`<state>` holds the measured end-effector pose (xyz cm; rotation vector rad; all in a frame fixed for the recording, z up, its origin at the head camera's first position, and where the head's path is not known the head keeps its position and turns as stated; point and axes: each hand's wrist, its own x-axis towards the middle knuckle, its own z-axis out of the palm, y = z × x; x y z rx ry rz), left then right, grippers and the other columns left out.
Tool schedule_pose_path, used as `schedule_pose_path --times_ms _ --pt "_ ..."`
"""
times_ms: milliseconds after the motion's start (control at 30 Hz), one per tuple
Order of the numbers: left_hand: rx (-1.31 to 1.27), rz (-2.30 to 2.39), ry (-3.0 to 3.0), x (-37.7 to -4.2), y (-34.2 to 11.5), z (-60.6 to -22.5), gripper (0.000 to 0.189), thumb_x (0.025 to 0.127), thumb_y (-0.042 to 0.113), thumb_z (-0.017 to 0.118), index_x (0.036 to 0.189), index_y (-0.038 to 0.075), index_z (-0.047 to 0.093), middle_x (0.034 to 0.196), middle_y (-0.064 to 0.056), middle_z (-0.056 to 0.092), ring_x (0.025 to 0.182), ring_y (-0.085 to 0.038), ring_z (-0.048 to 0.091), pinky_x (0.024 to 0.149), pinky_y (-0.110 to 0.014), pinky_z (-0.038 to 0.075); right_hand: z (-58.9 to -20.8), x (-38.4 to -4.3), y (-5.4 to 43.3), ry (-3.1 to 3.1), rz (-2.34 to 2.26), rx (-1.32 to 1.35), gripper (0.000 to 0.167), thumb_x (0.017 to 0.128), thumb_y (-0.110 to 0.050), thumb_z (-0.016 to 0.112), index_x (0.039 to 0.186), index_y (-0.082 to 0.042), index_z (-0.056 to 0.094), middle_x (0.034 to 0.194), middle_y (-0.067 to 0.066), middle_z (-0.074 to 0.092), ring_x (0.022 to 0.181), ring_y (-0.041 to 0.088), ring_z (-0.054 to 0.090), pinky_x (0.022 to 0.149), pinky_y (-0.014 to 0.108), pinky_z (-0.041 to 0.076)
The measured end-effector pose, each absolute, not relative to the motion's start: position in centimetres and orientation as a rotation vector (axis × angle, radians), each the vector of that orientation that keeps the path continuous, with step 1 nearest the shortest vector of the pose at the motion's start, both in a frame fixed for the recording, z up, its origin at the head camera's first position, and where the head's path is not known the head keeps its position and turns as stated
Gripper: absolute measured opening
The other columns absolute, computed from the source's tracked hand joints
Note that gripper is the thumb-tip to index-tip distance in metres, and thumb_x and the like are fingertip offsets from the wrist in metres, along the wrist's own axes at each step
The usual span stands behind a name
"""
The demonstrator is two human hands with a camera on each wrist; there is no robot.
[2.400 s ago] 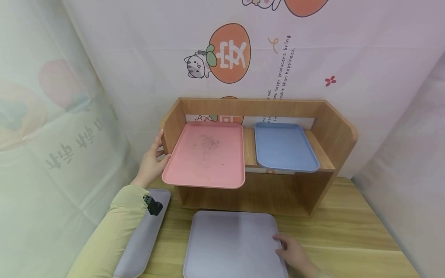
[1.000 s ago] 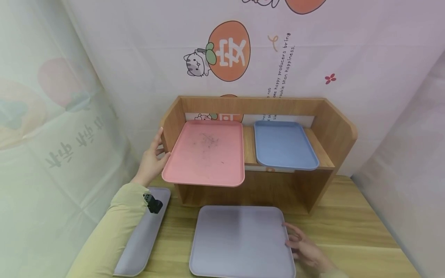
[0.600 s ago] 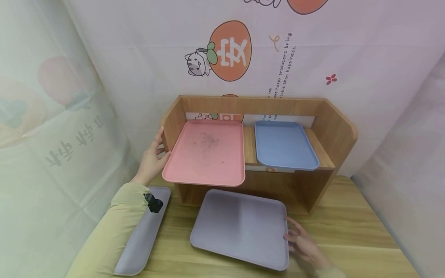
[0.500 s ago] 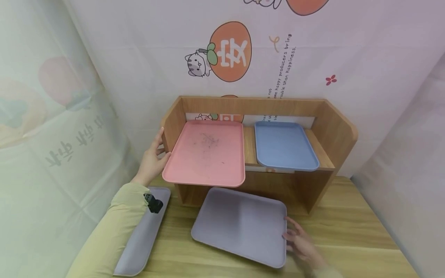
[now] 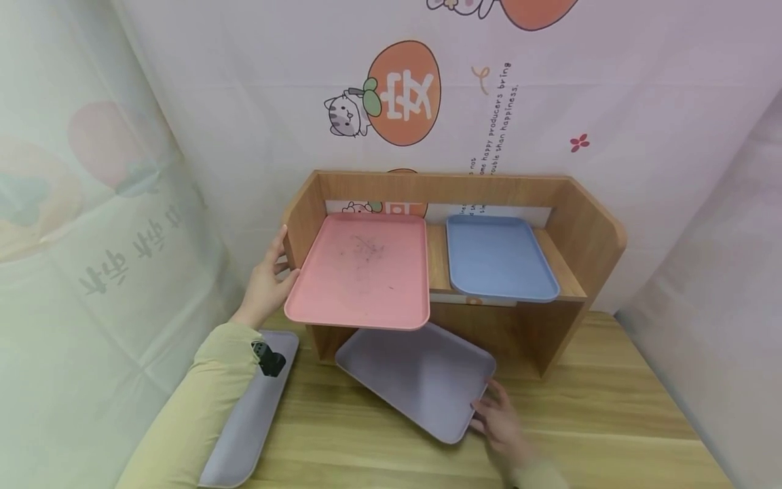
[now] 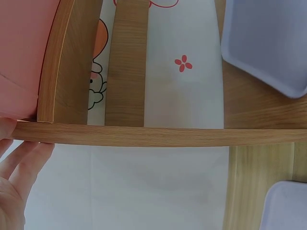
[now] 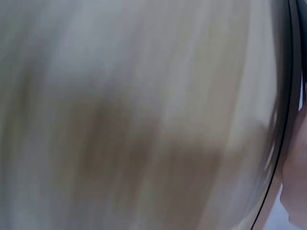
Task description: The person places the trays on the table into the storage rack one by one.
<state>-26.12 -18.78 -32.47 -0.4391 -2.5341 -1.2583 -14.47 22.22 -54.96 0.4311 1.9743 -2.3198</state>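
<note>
the left hand (image 5: 263, 291) gripped the wooden shelf (image 5: 589, 238) by one side; the right hand (image 5: 499, 420) pinched the angled lilac tray (image 5: 427, 380) in its fingers.

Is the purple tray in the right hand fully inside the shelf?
Partly out: in the head view, one corner of the purple tray is above the table.

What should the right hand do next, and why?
Perhaps the right hand should turn the lavender tray it holds square to the wooden shelf: the tray is askew at the lower opening, partly hidden by the pink tray.
</note>
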Motion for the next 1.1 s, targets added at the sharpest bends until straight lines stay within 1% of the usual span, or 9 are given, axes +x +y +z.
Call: schedule_pose_path --times_ms 67,167,233,433,533,667,833,900,1100 --pt "-0.441 -1.257 -2.529 -26.1 -18.8 -32.5 0.087 0.092 0.004 0.057 0.152 0.037 0.003 0.144 -0.028 0.034 0.119 -0.049 0.050 0.091 -0.055 0.049 -55.1 -14.5 21.6 1.955 -2.342 0.442 0.068 0.090 0.012 0.044 0.147 -0.003 0.010 0.098 0.007 0.053 0.077 0.008 0.060 0.070 0.028 0.059" --pt "-0.436 -1.258 -2.531 -26.1 -18.8 -32.6 0.087 0.092 0.005 0.057 0.151 0.039 0.003 0.144 -0.027 0.034 0.119 -0.049 0.050 0.091 -0.054 0.049 -55.4 -14.4 21.0 1.937 -2.364 0.441 0.069 0.090 0.013 0.044 0.147 -0.002 0.008 0.099 0.008 0.053 0.076 0.007 0.060 0.069 0.029 0.059" --pt "-0.435 -1.257 -2.530 -26.1 -18.8 -32.6 0.087 0.092 0.006 0.057 0.151 0.040 0.003 0.144 -0.027 0.034 0.119 -0.049 0.051 0.091 -0.054 0.049 -55.5 -14.5 20.7 1.933 -2.367 0.450 0.069 0.090 0.012 0.044 0.147 -0.003 0.008 0.102 0.010 0.053 0.077 0.007 0.060 0.070 0.030 0.060" --pt "-0.451 -1.235 -2.516 -26.2 -18.9 -32.7 0.087 0.092 0.003 0.057 0.152 0.036 0.004 0.142 -0.028 0.036 0.118 -0.049 0.051 0.090 -0.054 0.050 -55.6 -14.6 20.7 1.945 -2.336 0.441 0.068 0.091 0.011 0.045 0.147 -0.003 0.008 0.111 0.018 0.051 0.079 0.010 0.062 0.075 0.038 0.060" --pt "-0.449 -1.242 -2.518 -26.1 -18.8 -32.6 0.086 0.092 0.003 0.057 0.152 0.036 0.004 0.143 -0.028 0.036 0.118 -0.049 0.051 0.090 -0.054 0.050 -55.4 -14.6 21.0 1.943 -2.307 0.423 0.066 0.093 0.010 0.041 0.147 -0.003 0.006 0.119 0.024 0.046 0.080 0.011 0.062 0.076 0.041 0.059" --pt "-0.447 -1.243 -2.527 -26.1 -18.8 -32.6 0.086 0.092 0.003 0.056 0.152 0.035 0.004 0.143 -0.028 0.035 0.119 -0.049 0.050 0.091 -0.054 0.049 -55.0 -14.7 21.2 1.935 -2.294 0.398 0.068 0.092 0.010 0.039 0.147 -0.003 0.002 0.127 0.032 0.038 0.081 0.014 0.063 0.074 0.041 0.060" --pt "-0.447 -1.237 -2.523 -26.3 -18.8 -32.7 0.086 0.092 0.003 0.057 0.152 0.036 0.004 0.143 -0.028 0.035 0.119 -0.049 0.050 0.090 -0.054 0.049 -55.0 -14.7 20.6 1.892 -2.325 0.375 0.070 0.090 0.014 0.038 0.145 -0.005 -0.001 0.129 0.039 0.031 0.085 0.017 0.063 0.077 0.044 0.059" --pt "-0.450 -1.238 -2.517 -26.3 -18.9 -32.7 0.087 0.092 0.003 0.057 0.152 0.037 0.004 0.143 -0.028 0.035 0.118 -0.049 0.051 0.090 -0.055 0.049 -55.1 -14.7 20.0 1.873 -2.346 0.372 0.071 0.089 0.016 0.038 0.144 -0.005 -0.002 0.127 0.041 0.032 0.086 0.020 0.063 0.079 0.047 0.057" --pt "-0.460 -1.241 -2.515 -26.2 -18.9 -32.6 0.088 0.092 0.005 0.058 0.151 0.040 0.004 0.143 -0.028 0.035 0.118 -0.049 0.051 0.090 -0.054 0.050 -55.0 -14.6 17.6 1.845 -2.401 0.374 0.072 0.087 0.018 0.039 0.139 -0.005 -0.006 0.119 0.048 0.035 0.091 0.036 0.065 0.080 0.054 0.055"
